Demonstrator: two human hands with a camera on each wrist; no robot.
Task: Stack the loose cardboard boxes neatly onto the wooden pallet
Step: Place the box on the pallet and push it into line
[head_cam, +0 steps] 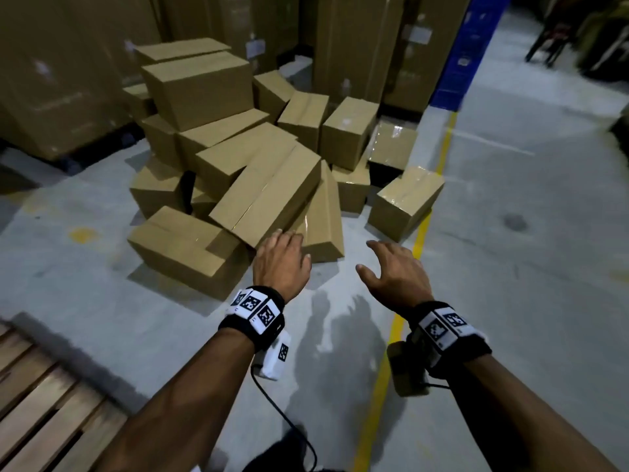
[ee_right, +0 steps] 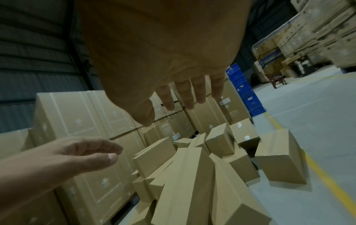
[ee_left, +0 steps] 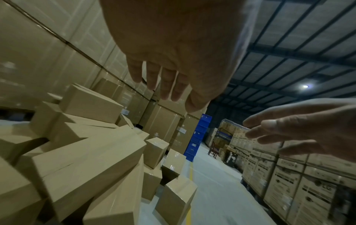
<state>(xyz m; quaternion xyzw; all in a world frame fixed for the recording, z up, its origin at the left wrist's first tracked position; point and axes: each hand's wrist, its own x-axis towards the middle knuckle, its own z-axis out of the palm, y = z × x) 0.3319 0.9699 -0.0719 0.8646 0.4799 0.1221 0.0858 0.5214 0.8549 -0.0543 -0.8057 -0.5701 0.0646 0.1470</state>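
Two bare hands reach out ahead of me, fingers spread and holding nothing: my left hand (head_cam: 282, 260) over the near edge of the loose cardboard boxes (head_cam: 258, 172), my right hand (head_cam: 394, 270) beside it above grey concrete floor (head_cam: 510, 301). The boxes lie tumbled against tall wrapped cartons (head_cam: 51, 80). The wooden pallet (head_cam: 41, 403) sits bottom left, a yellow floor line (head_cam: 384, 376) to the right.

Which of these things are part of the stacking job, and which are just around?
Job: loose cardboard boxes, wooden pallet, left hand, right hand, both open and empty.
Just around: blue crates, chair, wrapped stacks, yellow line.
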